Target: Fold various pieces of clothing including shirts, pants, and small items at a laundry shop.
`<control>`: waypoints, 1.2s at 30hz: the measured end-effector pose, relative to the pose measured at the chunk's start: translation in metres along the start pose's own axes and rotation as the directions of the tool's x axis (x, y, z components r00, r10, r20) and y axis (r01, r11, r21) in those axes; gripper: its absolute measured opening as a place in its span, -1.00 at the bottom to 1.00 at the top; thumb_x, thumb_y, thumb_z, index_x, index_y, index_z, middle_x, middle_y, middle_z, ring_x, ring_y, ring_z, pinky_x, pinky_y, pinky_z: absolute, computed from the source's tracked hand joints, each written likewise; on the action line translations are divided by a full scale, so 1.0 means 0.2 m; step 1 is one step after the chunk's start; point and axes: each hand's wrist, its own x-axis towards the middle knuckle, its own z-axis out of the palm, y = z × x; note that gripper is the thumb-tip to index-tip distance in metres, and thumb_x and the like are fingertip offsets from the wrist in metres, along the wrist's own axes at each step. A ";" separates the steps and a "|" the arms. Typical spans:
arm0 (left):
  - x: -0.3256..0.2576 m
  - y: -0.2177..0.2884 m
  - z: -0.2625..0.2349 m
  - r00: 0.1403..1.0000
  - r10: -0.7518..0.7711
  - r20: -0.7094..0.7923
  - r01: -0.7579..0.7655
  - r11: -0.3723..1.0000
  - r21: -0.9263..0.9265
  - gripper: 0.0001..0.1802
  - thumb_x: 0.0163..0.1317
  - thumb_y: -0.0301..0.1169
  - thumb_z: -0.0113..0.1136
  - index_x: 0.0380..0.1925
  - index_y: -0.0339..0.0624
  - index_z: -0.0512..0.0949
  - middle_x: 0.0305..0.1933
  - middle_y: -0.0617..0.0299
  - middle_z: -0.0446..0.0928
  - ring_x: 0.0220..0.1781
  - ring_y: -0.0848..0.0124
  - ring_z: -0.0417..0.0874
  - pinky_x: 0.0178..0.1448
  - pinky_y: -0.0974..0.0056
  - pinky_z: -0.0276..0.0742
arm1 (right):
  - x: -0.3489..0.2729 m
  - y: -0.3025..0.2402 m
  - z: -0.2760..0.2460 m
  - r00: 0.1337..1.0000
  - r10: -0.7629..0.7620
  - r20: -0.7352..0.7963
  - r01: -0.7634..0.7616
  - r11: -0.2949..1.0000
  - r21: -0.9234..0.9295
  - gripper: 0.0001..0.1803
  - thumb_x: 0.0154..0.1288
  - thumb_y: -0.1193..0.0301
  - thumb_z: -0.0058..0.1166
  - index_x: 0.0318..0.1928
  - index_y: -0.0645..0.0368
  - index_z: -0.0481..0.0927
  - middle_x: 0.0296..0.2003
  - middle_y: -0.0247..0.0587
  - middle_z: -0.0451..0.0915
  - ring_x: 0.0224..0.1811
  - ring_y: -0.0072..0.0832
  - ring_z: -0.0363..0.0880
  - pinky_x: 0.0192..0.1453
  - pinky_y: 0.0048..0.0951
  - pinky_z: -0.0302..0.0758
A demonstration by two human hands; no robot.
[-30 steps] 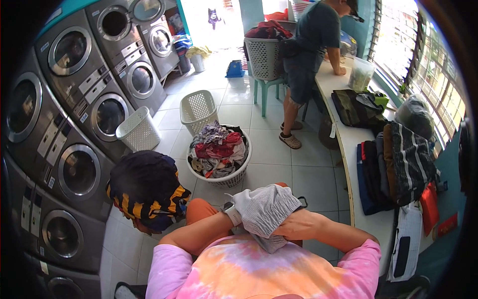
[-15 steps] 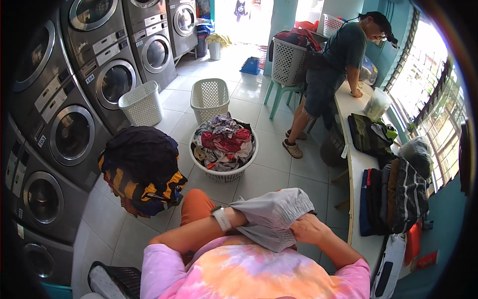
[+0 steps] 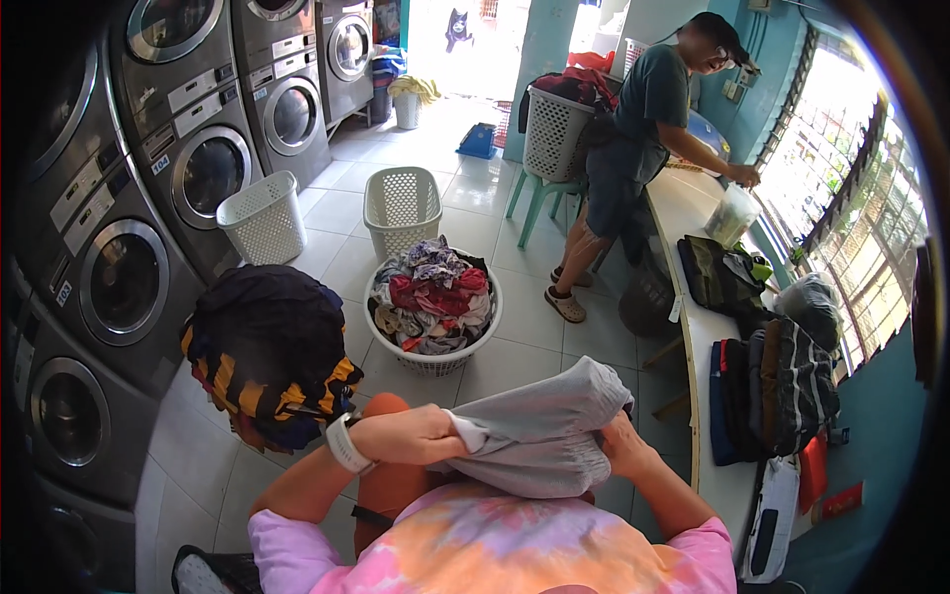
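Note:
A light grey garment (image 3: 539, 421) with a gathered, elastic-looking edge is stretched between my hands above my lap. My left hand (image 3: 411, 436), with a pale watch on the wrist, is closed on a white piece of cloth at the garment's left end. At its right side my right hand (image 3: 621, 445) grips the edge, its fingers partly hidden by the fabric. Just beyond stands a round white basket (image 3: 435, 364) heaped with crumpled clothes (image 3: 435, 297). On the left sits a large pile of dark and yellow-black cloth (image 3: 267, 327).
Stacked dryers (image 3: 124, 282) line the left. Two pale laundry baskets (image 3: 262, 218) stand beyond the pile. On the right, a long table (image 3: 708, 396) bears folded clothes (image 3: 772, 391). A co-worker (image 3: 633, 129) stands there, reaching toward a clear container (image 3: 732, 218), beside a loaded basket on a green stool (image 3: 539, 203).
My left hand has come out from under the grey garment and drawn left, pulling white cloth and stretching the fabric. My right hand stays on it. The co-worker's hand has moved to the container.

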 end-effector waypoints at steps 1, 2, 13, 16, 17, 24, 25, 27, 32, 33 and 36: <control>-0.01 0.09 0.01 0.986 -0.084 -0.145 0.107 0.982 0.158 -0.64 0.16 -0.48 -0.02 -0.01 -0.32 0.41 -0.04 -0.01 0.51 -0.03 0.30 0.54 0.00 0.33 0.40 | 0.02 -0.01 -0.01 1.000 0.010 -0.013 -0.010 1.000 -0.008 -0.39 -0.15 0.51 0.11 0.05 0.27 0.37 0.08 0.09 0.35 0.21 0.00 0.21 0.29 -0.18 0.11; -0.03 0.15 0.02 0.940 -0.141 -0.311 0.236 0.927 0.291 -0.61 0.18 -0.46 0.02 0.04 -0.31 0.39 -0.08 -0.07 0.51 -0.09 0.20 0.58 -0.04 0.33 0.44 | 0.04 -0.04 -0.02 0.999 0.042 -0.005 -0.042 0.999 0.022 -0.40 -0.14 0.51 0.11 0.05 0.27 0.37 0.08 0.10 0.35 0.22 0.01 0.20 0.29 -0.17 0.10; 0.14 0.07 0.22 0.951 -0.119 -0.285 0.288 0.680 0.675 -0.33 0.09 0.13 0.03 -0.29 -0.42 0.46 -0.33 -0.17 0.49 -0.40 0.03 0.58 -0.34 0.13 0.49 | 0.14 -0.11 -0.01 0.985 -0.022 0.169 0.013 0.999 0.053 -0.39 -0.16 0.42 0.21 0.04 0.08 0.42 0.06 0.04 0.36 0.16 0.03 0.25 0.23 -0.15 0.16; 0.19 0.08 0.20 0.905 -0.329 -0.268 0.420 0.608 0.673 -0.25 -0.06 0.19 0.14 -0.32 -0.45 0.49 -0.36 -0.20 0.51 -0.36 0.05 0.59 -0.29 0.14 0.51 | 0.11 -0.14 0.06 0.975 -0.020 0.220 0.025 0.999 -0.023 -0.39 -0.17 0.42 0.21 0.04 0.08 0.41 0.05 0.05 0.37 0.15 0.01 0.26 0.20 -0.17 0.21; 0.22 0.05 0.19 0.909 0.145 -0.390 0.225 0.615 0.755 -0.26 -0.08 0.18 0.17 -0.34 -0.43 0.50 -0.38 -0.17 0.52 -0.34 0.06 0.59 -0.26 0.15 0.50 | 0.12 -0.15 0.06 0.977 -0.027 0.212 0.034 0.999 -0.029 -0.39 -0.17 0.42 0.21 0.04 0.08 0.41 0.05 0.05 0.37 0.15 0.01 0.26 0.20 -0.17 0.21; 0.16 -0.06 0.15 0.970 -0.072 -0.231 0.212 0.716 0.666 -0.24 -0.13 0.13 0.24 -0.19 -0.41 0.47 -0.19 -0.12 0.50 -0.12 0.09 0.53 -0.08 0.19 0.45 | 0.18 -0.17 0.06 0.978 -0.051 0.202 0.053 0.999 -0.006 -0.36 -0.17 0.47 0.16 0.06 0.19 0.37 0.06 0.15 0.32 0.15 0.05 0.24 0.20 -0.16 0.22; 0.15 0.02 0.12 0.973 -0.049 -0.224 0.192 0.706 0.681 -0.24 -0.13 0.13 0.24 -0.19 -0.41 0.47 -0.19 -0.12 0.50 -0.12 0.09 0.53 -0.08 0.19 0.45 | 0.19 -0.16 0.07 0.991 -0.014 0.136 0.014 1.000 -0.002 -0.34 -0.18 0.48 0.16 0.07 0.20 0.35 0.07 0.17 0.29 0.16 0.08 0.23 0.19 -0.15 0.22; 0.12 0.17 0.08 0.933 -0.136 -0.333 0.324 0.721 0.612 -0.14 -0.15 0.10 0.29 -0.05 -0.44 0.36 -0.15 -0.16 0.48 -0.07 0.08 0.53 -0.04 0.18 0.44 | 0.21 -0.14 0.07 1.000 0.015 0.025 -0.014 0.999 -0.038 -0.30 -0.19 0.51 0.13 0.10 0.25 0.28 0.08 0.22 0.25 0.15 0.13 0.20 0.19 -0.12 0.23; 0.18 0.16 0.19 0.796 0.245 -0.554 -0.017 0.923 0.384 0.09 -0.21 -0.08 0.44 0.21 -0.37 0.01 0.00 -0.15 0.40 0.05 0.05 0.48 0.02 0.18 0.41 | 0.28 -0.12 0.14 0.986 0.039 -0.160 -0.054 0.995 -0.087 -0.36 -0.18 0.54 0.05 0.06 0.28 0.31 0.04 0.22 0.27 0.09 0.14 0.25 0.16 -0.11 0.25; 0.22 0.13 0.21 0.764 0.291 -0.576 -0.062 0.921 0.384 0.07 -0.19 -0.14 0.43 0.21 -0.36 -0.01 0.01 -0.15 0.40 0.04 0.05 0.49 0.01 0.18 0.41 | 0.30 -0.14 0.15 0.988 0.071 -0.134 -0.083 0.993 -0.086 -0.38 -0.16 0.53 0.06 0.05 0.28 0.32 0.02 0.22 0.28 0.07 0.13 0.28 0.14 -0.10 0.27; 0.27 0.07 0.25 0.640 0.236 -0.731 -0.074 0.966 0.247 -0.19 -0.09 -0.36 0.31 0.16 -0.33 0.14 -0.10 -0.10 0.45 -0.03 0.21 0.53 -0.01 0.21 0.42 | 0.33 -0.14 0.16 0.994 0.044 -0.100 -0.050 0.997 -0.060 -0.41 -0.08 0.45 0.10 0.06 0.28 0.32 -0.01 0.23 0.31 0.05 0.11 0.31 0.10 -0.09 0.29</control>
